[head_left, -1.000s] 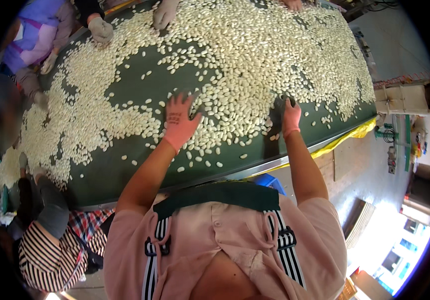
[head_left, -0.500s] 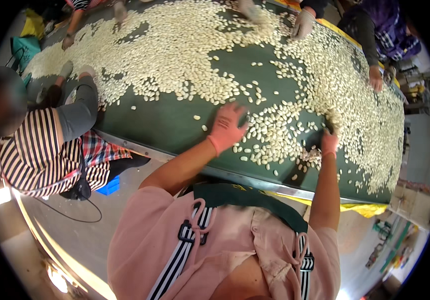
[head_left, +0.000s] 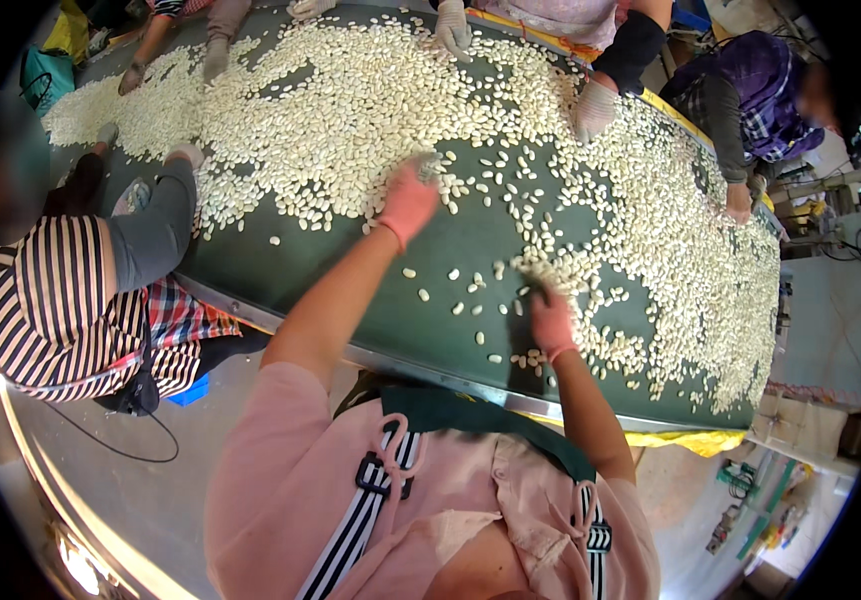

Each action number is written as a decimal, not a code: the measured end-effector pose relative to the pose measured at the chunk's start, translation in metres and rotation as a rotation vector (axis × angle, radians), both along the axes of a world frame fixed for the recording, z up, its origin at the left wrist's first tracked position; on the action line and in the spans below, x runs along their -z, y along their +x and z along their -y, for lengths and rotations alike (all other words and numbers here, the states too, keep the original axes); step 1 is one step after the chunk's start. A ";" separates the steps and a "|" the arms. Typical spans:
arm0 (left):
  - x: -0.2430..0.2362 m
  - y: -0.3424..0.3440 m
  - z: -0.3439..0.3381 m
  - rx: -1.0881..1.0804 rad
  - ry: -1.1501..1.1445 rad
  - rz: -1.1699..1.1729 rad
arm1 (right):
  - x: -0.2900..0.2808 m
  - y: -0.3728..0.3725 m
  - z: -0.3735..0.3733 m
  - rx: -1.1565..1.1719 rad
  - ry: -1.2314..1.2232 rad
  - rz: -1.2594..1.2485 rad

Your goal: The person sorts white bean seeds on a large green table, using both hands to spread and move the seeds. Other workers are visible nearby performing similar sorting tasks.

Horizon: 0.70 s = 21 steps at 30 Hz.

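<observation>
Pale, oval beans (head_left: 350,120) lie in a broad layer over a dark green tabletop (head_left: 350,280). My left hand (head_left: 410,202), in a coral glove with grey fingertips, reaches to the near edge of the main bean layer. Its fingers are stretched out and touch beans. Lower and to the right, my right hand (head_left: 552,318) wears a matching glove and is at a smaller heap of beans (head_left: 572,275). Its fingers are dark and smeared by motion, partly lost against the beans. Several loose beans (head_left: 458,308) lie between my two hands.
A metal edge (head_left: 420,372) runs along the table's near side, with yellow sheeting (head_left: 695,440) below it. At my left sits a person in a striped top (head_left: 50,290). Across the table, other gloved hands (head_left: 595,110) work among the beans. A blue crate (head_left: 190,388) stands on the floor.
My left hand has moved left and farther away, to the main bean layer. My right hand has swept left, and beans near it have shifted left.
</observation>
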<state>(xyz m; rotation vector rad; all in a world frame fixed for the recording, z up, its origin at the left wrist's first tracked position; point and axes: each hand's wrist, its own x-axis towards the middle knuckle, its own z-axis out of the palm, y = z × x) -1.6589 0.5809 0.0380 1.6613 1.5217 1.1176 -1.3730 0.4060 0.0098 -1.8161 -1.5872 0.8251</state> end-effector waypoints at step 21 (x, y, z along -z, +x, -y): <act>0.043 -0.072 -0.196 -0.509 -0.181 -0.563 | 0.010 0.019 -0.043 0.438 0.125 0.557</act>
